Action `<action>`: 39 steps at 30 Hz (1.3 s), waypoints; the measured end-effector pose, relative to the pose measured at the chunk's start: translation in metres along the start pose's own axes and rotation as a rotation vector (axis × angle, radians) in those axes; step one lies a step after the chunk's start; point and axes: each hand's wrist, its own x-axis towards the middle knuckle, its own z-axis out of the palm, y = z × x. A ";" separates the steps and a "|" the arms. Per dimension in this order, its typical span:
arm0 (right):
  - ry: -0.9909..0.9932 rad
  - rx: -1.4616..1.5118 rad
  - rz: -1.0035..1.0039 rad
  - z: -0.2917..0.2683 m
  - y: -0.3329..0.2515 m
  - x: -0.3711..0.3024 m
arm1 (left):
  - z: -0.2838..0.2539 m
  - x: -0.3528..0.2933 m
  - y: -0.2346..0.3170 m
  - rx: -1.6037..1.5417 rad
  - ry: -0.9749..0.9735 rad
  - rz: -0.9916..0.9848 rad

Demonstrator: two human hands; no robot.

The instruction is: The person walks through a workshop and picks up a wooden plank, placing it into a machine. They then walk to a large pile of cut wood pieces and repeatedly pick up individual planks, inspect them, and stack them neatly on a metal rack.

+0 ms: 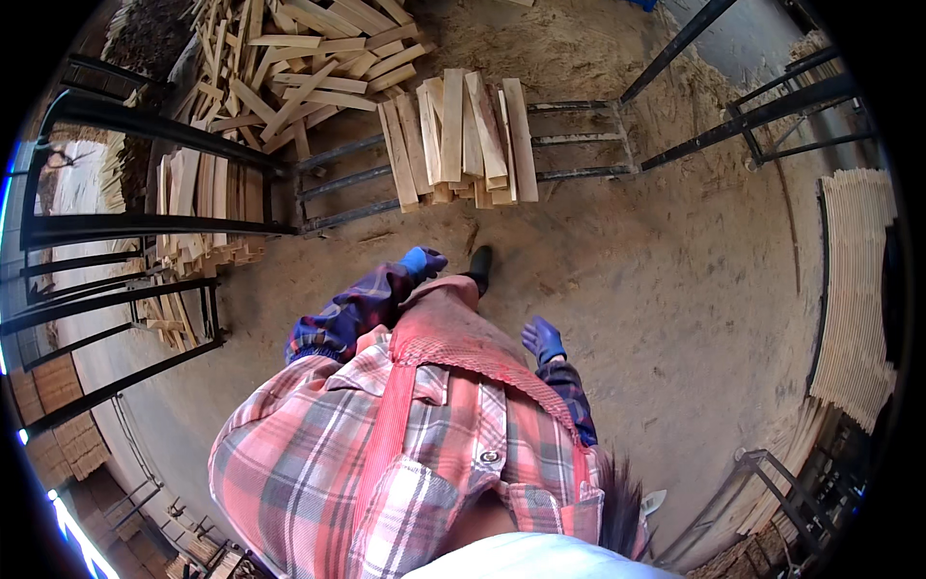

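My left hand (424, 262), in a blue and purple glove, hangs in front of my red apron (453, 323) with its fingers loosely bent and nothing visible in them. To the right of the apron is my right hand (543, 340), gloved in blue and purple too, its fingers stretched out and holding nothing. Ahead of both hands, and apart from them, a stack of wooden slats (463, 140) lies across the bars of a dark metal rack (579, 140). One dark boot (480, 265) shows below me on the floor.
A large heap of loose slats (318, 68) lies beyond the rack at the far left. More slats (207, 198) are stacked within a black metal frame (164, 227) on the left. A pile of thin pale strips (854, 299) stands at the right, beside the brown floor (694, 309).
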 end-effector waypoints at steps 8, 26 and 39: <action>0.065 0.049 -0.223 -0.050 -0.183 0.003 | -0.045 0.136 0.001 0.268 0.143 -0.340; -1.133 0.408 -0.210 -0.418 -0.432 0.226 | 0.155 0.299 0.509 -0.060 0.182 0.612; -0.040 -0.188 -0.300 -0.144 -0.658 0.197 | -0.016 0.439 0.365 0.830 -0.071 -0.135</action>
